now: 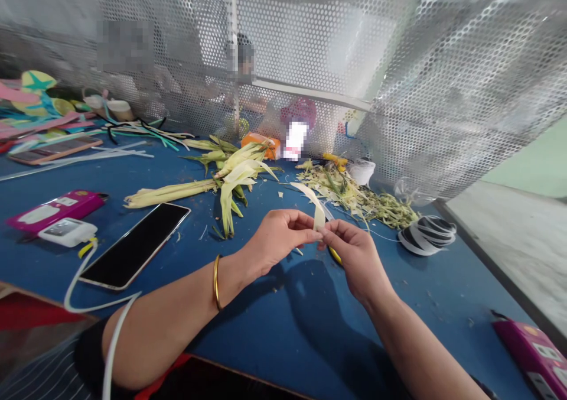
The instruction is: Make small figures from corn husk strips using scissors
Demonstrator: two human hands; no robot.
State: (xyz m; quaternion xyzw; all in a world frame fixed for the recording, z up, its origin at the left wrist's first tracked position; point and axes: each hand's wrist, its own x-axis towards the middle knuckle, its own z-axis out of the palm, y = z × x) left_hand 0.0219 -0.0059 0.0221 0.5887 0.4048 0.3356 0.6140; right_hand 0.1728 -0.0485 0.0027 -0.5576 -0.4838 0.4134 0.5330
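Observation:
Between my two hands, above the blue table, is a pale strip of corn husk [313, 198] that curls up and away to the left. My left hand [286, 234] pinches its lower end between thumb and fingers. The fingertips of my right hand [349, 246] close on the same end, touching the left ones. Behind and under my right hand lies a tool with a yellow handle [335, 256], mostly hidden, perhaps scissors. Beyond my left hand rests a bundle of corn husks [239, 178], pale and green.
On the left lie a black-screened phone [137, 243], a magenta power strip [62, 211] and a white device [67, 231] with a cable. Husk scraps [349, 190] and a ribbon roll [427, 234] sit right. A perforated metal screen [310, 51] bounds the back; people are behind it.

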